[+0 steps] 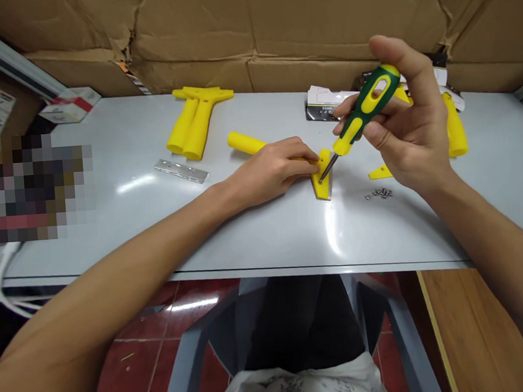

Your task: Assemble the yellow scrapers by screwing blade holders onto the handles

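My left hand (280,169) is closed on a yellow scraper-like tool (245,143) lying on the table, its fingers at the wide head. A thin strip shows along that head's edge. In my right hand (412,114) is a green and yellow screwdriver (363,111), held tilted, its tip on a screw in the yellow head. To the right lie a small pile of screws (382,193) and a yellow plate (380,172), partly behind my right hand. Two yellow handles (197,123) rest at the back left, near a wrapped metal strip (181,170).
White and black packets (324,103) and another yellow handle (456,125) are at the back right. Cardboard (196,33) stands behind the table (247,245). A small white and red box (70,105) sits back left, and white cables (3,280) hang at the left edge.
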`<state>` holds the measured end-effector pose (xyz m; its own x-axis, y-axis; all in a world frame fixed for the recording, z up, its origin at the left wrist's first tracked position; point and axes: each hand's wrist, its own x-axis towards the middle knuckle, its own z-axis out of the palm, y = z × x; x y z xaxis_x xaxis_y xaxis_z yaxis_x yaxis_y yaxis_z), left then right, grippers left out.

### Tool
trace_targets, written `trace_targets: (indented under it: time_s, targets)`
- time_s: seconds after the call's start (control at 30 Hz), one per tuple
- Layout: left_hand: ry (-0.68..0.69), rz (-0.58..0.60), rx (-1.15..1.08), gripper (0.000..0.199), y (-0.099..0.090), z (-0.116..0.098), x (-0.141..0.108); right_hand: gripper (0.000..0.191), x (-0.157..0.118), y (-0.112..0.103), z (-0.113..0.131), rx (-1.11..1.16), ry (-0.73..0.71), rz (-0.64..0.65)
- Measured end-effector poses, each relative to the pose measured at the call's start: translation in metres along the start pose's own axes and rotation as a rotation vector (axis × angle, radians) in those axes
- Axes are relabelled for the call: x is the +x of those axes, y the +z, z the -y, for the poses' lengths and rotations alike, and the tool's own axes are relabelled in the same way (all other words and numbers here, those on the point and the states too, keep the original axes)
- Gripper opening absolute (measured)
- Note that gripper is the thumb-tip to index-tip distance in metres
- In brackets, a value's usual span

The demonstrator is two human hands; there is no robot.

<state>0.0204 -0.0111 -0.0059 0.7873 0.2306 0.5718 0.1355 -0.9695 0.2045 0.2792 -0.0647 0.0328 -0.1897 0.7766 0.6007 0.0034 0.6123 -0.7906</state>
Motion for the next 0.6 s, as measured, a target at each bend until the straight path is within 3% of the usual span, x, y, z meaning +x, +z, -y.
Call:
trace_targets:
  time_s: [0.47,0.6]
  targets:
    - [0.013,0.005,0.048,0.025,-0.0008,-0.001,0.0007,0.068,0.0001,-0.0013,0.0071,-0.114,-0.036,0.079]
    - [0.007,0.008,0.059,0.023,-0.0003,-0.0004,0.0,0.068,-0.0006,0.0001,0.0072,-0.162,-0.108,0.071]
